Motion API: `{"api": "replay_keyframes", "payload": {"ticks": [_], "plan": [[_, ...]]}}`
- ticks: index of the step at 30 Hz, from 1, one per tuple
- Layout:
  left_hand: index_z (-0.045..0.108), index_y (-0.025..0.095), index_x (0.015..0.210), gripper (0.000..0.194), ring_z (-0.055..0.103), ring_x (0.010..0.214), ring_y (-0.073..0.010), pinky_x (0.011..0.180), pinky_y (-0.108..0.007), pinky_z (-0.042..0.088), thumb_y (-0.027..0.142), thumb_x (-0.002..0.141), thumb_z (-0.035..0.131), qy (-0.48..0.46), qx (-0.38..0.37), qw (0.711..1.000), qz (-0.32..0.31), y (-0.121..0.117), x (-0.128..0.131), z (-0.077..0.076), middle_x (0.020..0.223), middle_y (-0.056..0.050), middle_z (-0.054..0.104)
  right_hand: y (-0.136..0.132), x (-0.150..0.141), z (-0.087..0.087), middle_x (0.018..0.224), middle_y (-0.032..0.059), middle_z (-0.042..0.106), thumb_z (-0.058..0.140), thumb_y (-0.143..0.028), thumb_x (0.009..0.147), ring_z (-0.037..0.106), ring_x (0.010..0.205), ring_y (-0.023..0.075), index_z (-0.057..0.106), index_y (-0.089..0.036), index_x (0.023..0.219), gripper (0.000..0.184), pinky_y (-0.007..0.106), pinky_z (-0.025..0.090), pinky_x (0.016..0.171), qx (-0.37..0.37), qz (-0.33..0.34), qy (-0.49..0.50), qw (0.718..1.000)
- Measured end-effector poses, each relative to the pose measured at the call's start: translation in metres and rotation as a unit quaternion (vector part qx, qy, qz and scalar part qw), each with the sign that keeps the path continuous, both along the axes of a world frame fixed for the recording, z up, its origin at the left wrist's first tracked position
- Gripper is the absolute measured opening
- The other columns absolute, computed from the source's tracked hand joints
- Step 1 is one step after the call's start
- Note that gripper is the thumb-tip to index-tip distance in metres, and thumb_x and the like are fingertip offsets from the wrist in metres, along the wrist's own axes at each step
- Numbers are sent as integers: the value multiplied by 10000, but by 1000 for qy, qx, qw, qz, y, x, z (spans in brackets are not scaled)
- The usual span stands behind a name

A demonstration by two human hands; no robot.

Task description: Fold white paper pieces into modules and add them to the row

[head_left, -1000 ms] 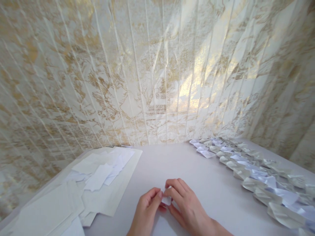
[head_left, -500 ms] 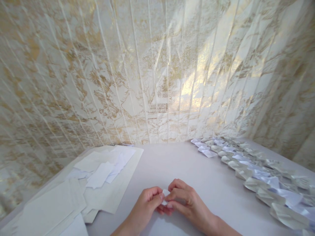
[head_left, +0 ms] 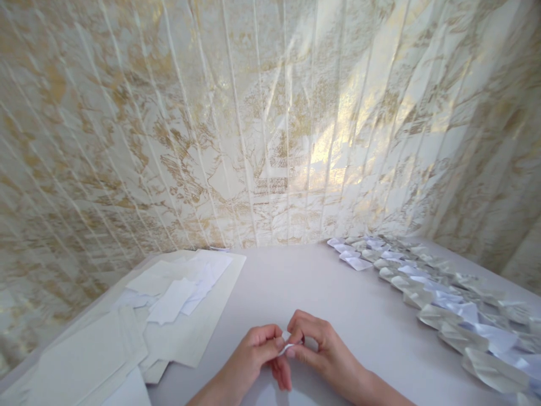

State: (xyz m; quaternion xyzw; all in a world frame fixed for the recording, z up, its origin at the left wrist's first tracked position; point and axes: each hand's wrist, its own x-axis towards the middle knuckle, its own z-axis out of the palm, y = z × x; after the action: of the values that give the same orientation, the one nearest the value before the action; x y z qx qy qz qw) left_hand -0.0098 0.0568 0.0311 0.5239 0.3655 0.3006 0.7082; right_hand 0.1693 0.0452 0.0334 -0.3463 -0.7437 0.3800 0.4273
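Left hand [head_left: 256, 352] and right hand [head_left: 323, 345] meet at the near middle of the scene, thumbs and forefingers almost closed on a small folded piece of white paper [head_left: 286, 348]. The left hand's lower fingers hang loosely beneath it; the right hand's fingers curl over toward the thumb, leaving a rounded gap. The paper sits between the two hands, left fingertips at its left end, right fingertips at its right, and they cover much of it. Its visible lower edge slants from near left to far right; its full long axis cannot be told.

Smooth pale tabletop [head_left: 279, 282] stretches from the hands to a pleated white-and-gold curtain [head_left: 236, 129] on the far side. Left of the left hand, overlapping cream paper sheets [head_left: 80, 355] and white paper slips [head_left: 171, 301] end in a slanting edge. Well apart from the right hand, rows of folded white and grey paper pieces [head_left: 460, 332] bound the right side, running from near right toward the curtain.
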Motion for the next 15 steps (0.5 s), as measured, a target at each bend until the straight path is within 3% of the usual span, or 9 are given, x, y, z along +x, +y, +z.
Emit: {"api": "replay_keyframes", "payload": {"ticks": [9,15], "plan": [[519,196,698,427,583,469,-151,552,-260,395,603,757,630,2,24,1000,19,-2,2,0,519,-39,682,0,-4,2,658,-21,520,638,-612,804,460,617,128,570,-176,674,460,262,351,618,-162,-2,94,982],[530,191,718,398,598,510,-154,584,-264,402,573,806,597,7,34,999,16,-3,1,0,550,-46,700,-3,-7,-5,628,-42,494,596,-592,843,417,604,121,553,-181,731,427,243,322,584,-152,-30,83,985]]}}
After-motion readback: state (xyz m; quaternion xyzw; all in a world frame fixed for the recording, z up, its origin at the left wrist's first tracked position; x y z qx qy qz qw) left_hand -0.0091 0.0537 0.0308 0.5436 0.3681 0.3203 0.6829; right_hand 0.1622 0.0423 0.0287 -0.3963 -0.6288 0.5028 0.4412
